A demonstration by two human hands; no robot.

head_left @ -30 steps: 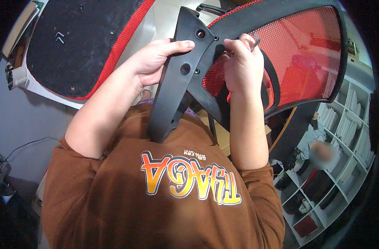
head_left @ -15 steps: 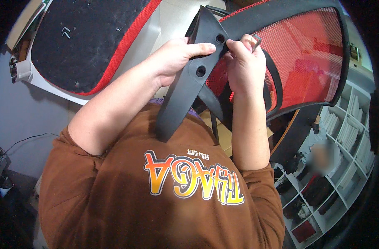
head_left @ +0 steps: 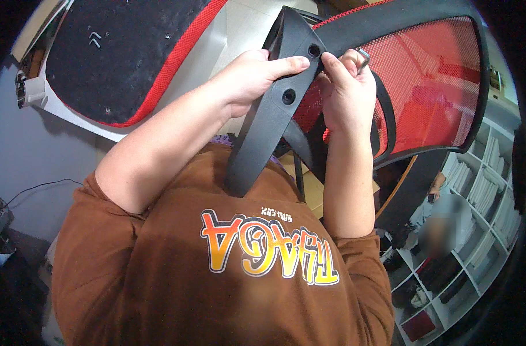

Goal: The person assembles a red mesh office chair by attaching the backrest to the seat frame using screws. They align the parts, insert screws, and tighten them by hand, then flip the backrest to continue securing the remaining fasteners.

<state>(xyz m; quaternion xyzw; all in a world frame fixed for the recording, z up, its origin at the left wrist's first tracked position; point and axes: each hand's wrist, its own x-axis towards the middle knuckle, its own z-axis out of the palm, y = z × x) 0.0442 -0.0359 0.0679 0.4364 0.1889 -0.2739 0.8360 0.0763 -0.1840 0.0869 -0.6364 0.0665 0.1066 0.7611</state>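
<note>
My left hand (head_left: 261, 74) is closed round a black plastic chair armrest (head_left: 263, 124), its thumb flat on the face beside two round bolt holes. The armrest slants down toward my shirt. My right hand (head_left: 349, 92) is closed too, with a bent silver metal tool (head_left: 364, 56) poking out above its curled fingers. The rest of that tool is hidden in the fist. Its thumb and fingertip are at the armrest's right edge, near the upper hole. Behind the right hand leans a chair backrest (head_left: 427, 86) of red mesh in a black frame.
An upturned seat cushion (head_left: 121, 63), black with red edging, lies on a white surface at the upper left. Two small L-shaped metal pieces (head_left: 94, 38) rest on it. At the lower right, another person (head_left: 441, 222) is by white shelves (head_left: 476, 254). A cardboard box (head_left: 313, 193) is below the backrest.
Both hands and the armrest have shifted slightly right, with the grips unchanged. The other person's raised hand, holding a dark object, has come into sight.
</note>
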